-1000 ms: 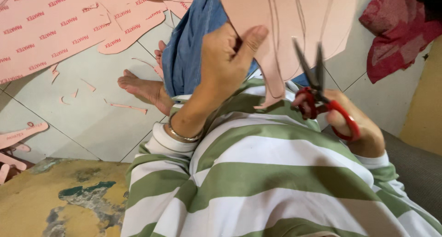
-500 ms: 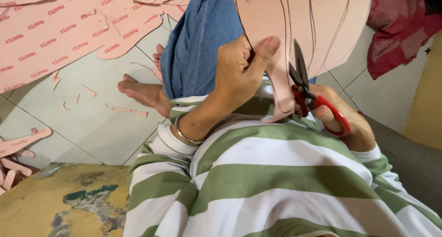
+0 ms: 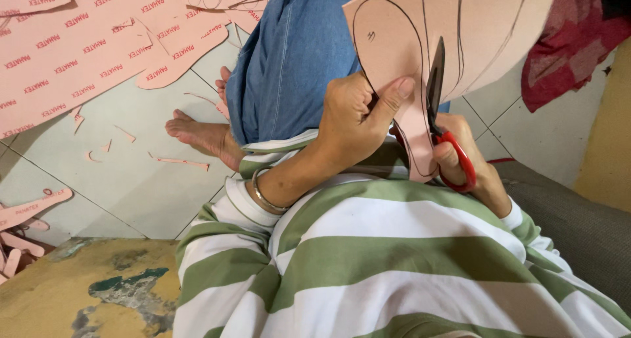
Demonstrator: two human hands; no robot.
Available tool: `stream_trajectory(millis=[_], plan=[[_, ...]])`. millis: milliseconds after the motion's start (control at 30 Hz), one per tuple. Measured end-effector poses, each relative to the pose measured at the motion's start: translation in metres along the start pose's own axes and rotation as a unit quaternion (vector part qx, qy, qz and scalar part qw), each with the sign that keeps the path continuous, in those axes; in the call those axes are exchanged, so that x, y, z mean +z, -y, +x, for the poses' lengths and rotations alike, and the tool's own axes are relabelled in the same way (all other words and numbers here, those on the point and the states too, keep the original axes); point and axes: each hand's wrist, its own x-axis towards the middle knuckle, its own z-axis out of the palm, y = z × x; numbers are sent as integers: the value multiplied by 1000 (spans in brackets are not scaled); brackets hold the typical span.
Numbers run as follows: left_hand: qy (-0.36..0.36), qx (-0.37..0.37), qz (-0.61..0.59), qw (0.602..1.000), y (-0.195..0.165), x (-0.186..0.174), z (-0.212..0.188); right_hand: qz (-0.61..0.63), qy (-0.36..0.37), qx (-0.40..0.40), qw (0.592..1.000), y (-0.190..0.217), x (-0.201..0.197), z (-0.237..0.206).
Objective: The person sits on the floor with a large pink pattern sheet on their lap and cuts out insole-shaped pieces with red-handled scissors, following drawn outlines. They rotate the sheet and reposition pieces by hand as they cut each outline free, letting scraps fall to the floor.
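Observation:
A pink sheet (image 3: pixel 460 29) marked with black sole-shaped outlines is held up over my lap. My left hand (image 3: pixel 358 118) pinches its lower left part, thumb on the front of one outlined sole shape. My right hand (image 3: pixel 460 147) grips red-handled scissors (image 3: pixel 437 114), whose dark blades point upward into the sheet along an outline. A narrow strip of the sheet hangs down between my two hands. I wear a green-and-white striped top and blue jeans (image 3: pixel 289 62).
Large pink printed sheets (image 3: pixel 72 49) lie on the tiled floor at upper left, with thin pink offcuts (image 3: pixel 177 160) scattered near my bare foot (image 3: pixel 204 134). Cut sole shapes (image 3: pixel 26 210) lie at the left edge. A red cloth (image 3: pixel 565 49) lies at upper right.
The sheet and both hands have come closer and lower in view. The scissors have advanced up along the outline, blades now nearly closed on the sheet.

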Motion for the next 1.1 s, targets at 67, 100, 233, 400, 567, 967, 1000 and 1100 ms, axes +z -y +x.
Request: stream_trajectory(millis=[67, 100, 233, 400, 567, 967, 1000, 1100], plan=[[7, 4, -7, 1000, -1, -1, -1, -65, -4, -82, 995, -8, -5, 4], [11, -3, -4, 1000, -1, -1, -2, -76, -4, -82, 994, -12, -6, 5], [15, -8, -6, 1000, 0, 0, -2, -83, -2, -87, 993, -20, -11, 6], [14, -5, -21, 1000, 2, 2, -3, -120, -44, -124, 984, -20, -8, 7], [13, -40, -66, 997, 1, 3, -5, -97, -70, -130, 984, -19, -2, 7], [-28, 13, -80, 996, 2, 1, 5, -83, -58, -104, 989, -3, 3, 6], [-24, 2, -89, 996, 2, 1, 5, -78, -55, -105, 990, 0, 4, 5], [-17, -23, -112, 993, 4, 3, 3, -70, -56, -105, 990, 6, 4, 5]])
